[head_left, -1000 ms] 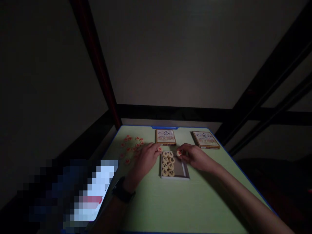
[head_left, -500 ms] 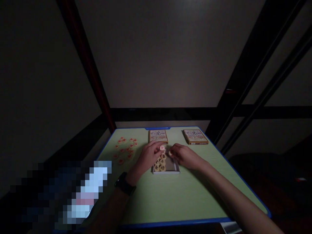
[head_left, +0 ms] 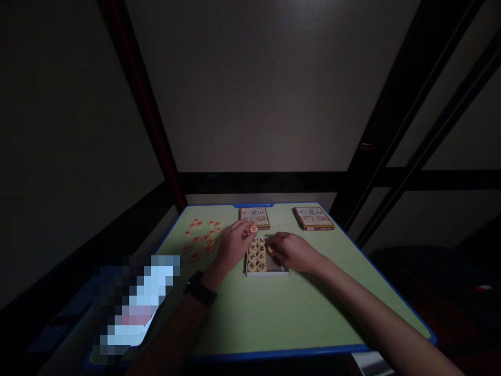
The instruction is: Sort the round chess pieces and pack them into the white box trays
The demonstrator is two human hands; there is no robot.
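Observation:
Between the fingertips of my left hand [head_left: 235, 244] is a round Chinese chess piece with a red character [head_left: 253, 229], held just above the far left corner of a shallow white box [head_left: 268, 274]. Two columns of black-marked chess pieces [head_left: 257, 257] lie face up along the box's left side. My right hand [head_left: 293, 251] reaches over the box's right part, its fingers closed on another chess piece [head_left: 271, 250] beside the second column. The face of that piece is mostly hidden. Some of the box's far right side is covered by this hand.
Several red-marked chess pieces [head_left: 205, 238] lie scattered on the green table [head_left: 242, 313] to the left. Two printed boxes stand at the back: one box [head_left: 255, 216] behind my left hand, another box [head_left: 314, 218] at the right. A pixelated bright object [head_left: 141, 305] is at the left edge.
My left hand has moved slightly left and away from me with its red piece, uncovering the left columns. My right hand's piece has gone lower and left, into the box.

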